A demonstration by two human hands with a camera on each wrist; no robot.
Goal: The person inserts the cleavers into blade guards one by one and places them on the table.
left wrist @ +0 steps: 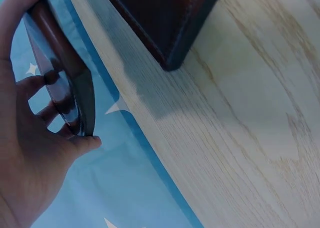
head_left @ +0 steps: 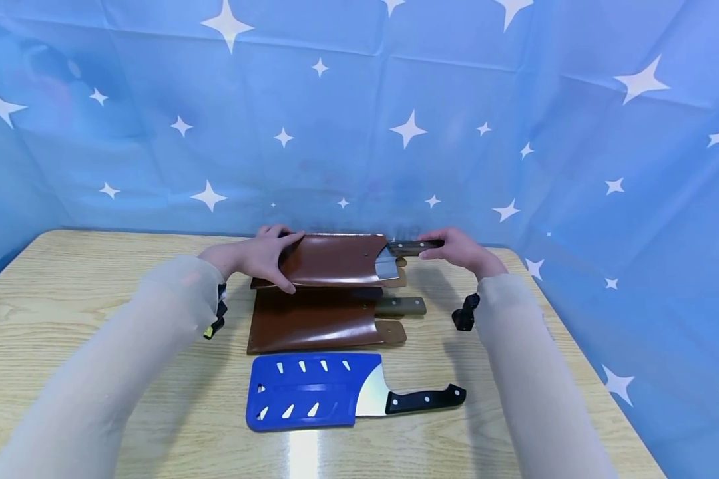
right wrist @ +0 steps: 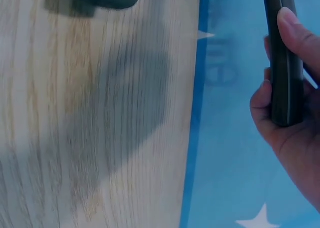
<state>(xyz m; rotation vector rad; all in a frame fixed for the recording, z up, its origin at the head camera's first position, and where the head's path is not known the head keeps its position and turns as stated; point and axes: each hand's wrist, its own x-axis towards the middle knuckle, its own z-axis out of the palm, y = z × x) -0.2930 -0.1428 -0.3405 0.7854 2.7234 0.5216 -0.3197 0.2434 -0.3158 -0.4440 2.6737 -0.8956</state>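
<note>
At the table's back, my left hand [head_left: 257, 258] grips the closed end of a brown leather sheath [head_left: 335, 261], thumb in front. A cleaver sits in this sheath, a strip of its blade [head_left: 387, 265] showing at the mouth. My right hand [head_left: 460, 250] holds the cleaver's dark wooden handle [head_left: 405, 248]; the right wrist view shows fingers and thumb curled round the handle [right wrist: 287, 82]. In the left wrist view, the held sheath [left wrist: 62, 62] appears raised off the table. Just in front lies a second brown sheath [head_left: 311, 324] with an olive-brown handle [head_left: 400, 306] sticking out.
Nearest me on the wooden table [head_left: 174, 426] lies a cleaver with a black handle [head_left: 425, 400], its blade in a blue plastic sheath [head_left: 311, 391]. A blue curtain with white stars [head_left: 347, 133] hangs behind the table's back edge and along the right side.
</note>
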